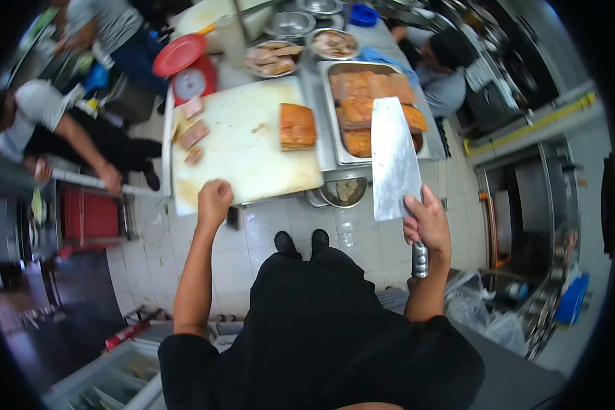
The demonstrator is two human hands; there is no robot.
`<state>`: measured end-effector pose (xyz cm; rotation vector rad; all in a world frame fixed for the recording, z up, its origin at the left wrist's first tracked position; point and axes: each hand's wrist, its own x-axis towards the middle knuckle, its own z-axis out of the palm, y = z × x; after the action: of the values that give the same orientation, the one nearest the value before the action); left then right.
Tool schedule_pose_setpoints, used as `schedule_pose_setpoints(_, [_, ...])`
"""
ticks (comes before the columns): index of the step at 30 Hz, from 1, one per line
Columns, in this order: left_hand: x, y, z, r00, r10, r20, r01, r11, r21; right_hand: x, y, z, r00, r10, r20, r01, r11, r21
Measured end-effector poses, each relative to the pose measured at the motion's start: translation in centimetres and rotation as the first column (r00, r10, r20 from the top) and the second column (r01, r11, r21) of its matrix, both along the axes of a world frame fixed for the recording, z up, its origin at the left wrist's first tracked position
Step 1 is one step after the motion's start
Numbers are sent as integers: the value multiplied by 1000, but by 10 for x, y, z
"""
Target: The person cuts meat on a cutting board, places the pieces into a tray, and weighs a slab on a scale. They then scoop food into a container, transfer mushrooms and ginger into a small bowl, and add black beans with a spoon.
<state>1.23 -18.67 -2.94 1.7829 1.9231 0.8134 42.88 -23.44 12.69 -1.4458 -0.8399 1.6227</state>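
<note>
Steel cleaver (393, 160): my right hand (427, 222) is wrapped round its handle and holds it up in the air. The broad face is turned to the camera. Its long axis runs away from me, with the far end over the metal tray (326, 116).

Orange-brown meat slab (298, 126): it lies on the right part of the white cutting board (239, 150), near the tray-side edge. From the cleaver hand it is ahead and to the left. I judge it slightly longer in the away-from-me direction, roughly parallel to the blade.

Left hand (214, 201): clenched in a fist at the board's near edge, with nothing visible in it. It is nearer the slab than my right hand.

Small cut pieces (193, 133): on the board's left side, well apart from the slab.
</note>
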Motion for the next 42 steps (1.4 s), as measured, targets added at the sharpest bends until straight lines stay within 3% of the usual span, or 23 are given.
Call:
schedule_pose_setpoints(3, [29,-25,4,808,93,581,183,899,-399,24,-8,10,992,-112,-63,115,993,34])
schedule_pose_setpoints(5, [74,-37,15,284,119,952,474,846,-247,44,-15,17,979,-153,-135,163,984,70])
schedule_pose_setpoints(6, [113,-43,26,132,311,941,442,832,-337,57,-21,15,975,-160,-154,176,979,101])
schedule_pose_setpoints(8, [156,-39,-8,-125,497,859,764,601,-237,74,-38,20,958,-182,-221,219,963,158])
schedule_pose_setpoints(9, [173,-35,-35,-134,652,746,827,488,-278,81,-46,23,951,-187,-246,234,956,180])
schedule_pose_setpoints(12, [237,-30,-117,153,785,600,893,150,-425,95,-73,23,936,-259,-240,314,922,227])
schedule_pose_setpoints(14, [276,-29,-197,493,675,549,685,88,-724,106,-92,26,916,-306,-261,366,902,229])
schedule_pose_setpoints(16, [328,-28,-236,776,300,554,553,98,-827,114,-111,26,899,-353,-258,415,875,249])
schedule_pose_setpoints(17, [365,-34,-247,804,46,593,589,74,-804,118,-119,28,886,-367,-284,437,866,244])
schedule_pose_setpoints(19, [449,-69,-203,519,-331,788,773,-213,-598,123,-133,32,849,-479,-221,522,827,212])
schedule_pose_setpoints(22, [530,-131,-79,-444,-194,875,706,-676,209,130,-151,26,732,-681,24,674,729,117])
schedule_pose_setpoints(24, [551,-141,-54,-685,-203,700,639,-629,443,136,-161,28,655,-755,12,746,649,151])
schedule_pose_setpoints(25, [554,-149,-118,-606,-710,358,780,-443,442,144,-171,14,595,-788,-162,804,578,138])
schedule_pose_setpoints(26, [506,-108,-10,-163,-781,603,879,-392,-271,147,-176,5,615,-767,-183,788,586,191])
schedule_pose_setpoints(27, [517,-117,-72,-261,-813,521,866,-435,-245,147,-173,6,648,-737,-193,761,616,203])
schedule_pose_setpoints(28, [487,-105,-54,-154,-875,459,927,-288,-239,150,-164,9,658,-726,-200,753,621,218])
schedule_pose_setpoints(30, [433,-75,-65,-251,-891,377,966,-257,33,150,-147,0,709,-670,-219,705,685,185])
schedule_pose_setpoints(32, [372,-49,-25,-91,-909,408,992,-118,-41,156,-132,-8,735,-646,-206,676,718,163])
schedule_pose_setpoints(34, [298,-22,18,123,-850,512,992,90,-89,153,-107,-19,797,-589,-136,599,799,53])
schedule_pose_setpoints(36, [226,-5,34,473,-850,230,859,503,92,146,-81,-19,858,-499,-123,507,861,45])
schedule_pose_setpoints(38, [161,25,46,758,-613,222,632,775,-20,138,-57,-16,919,-381,-97,386,921,40])
schedule_pose_setpoints(41, [119,79,78,778,-553,-298,605,788,118,114,-28,-8,955,-286,-81,289,957,28])
schedule_pose_setpoints(42, [116,96,76,784,-550,-289,600,790,124,105,-21,-6,964,-243,-105,248,968,34])
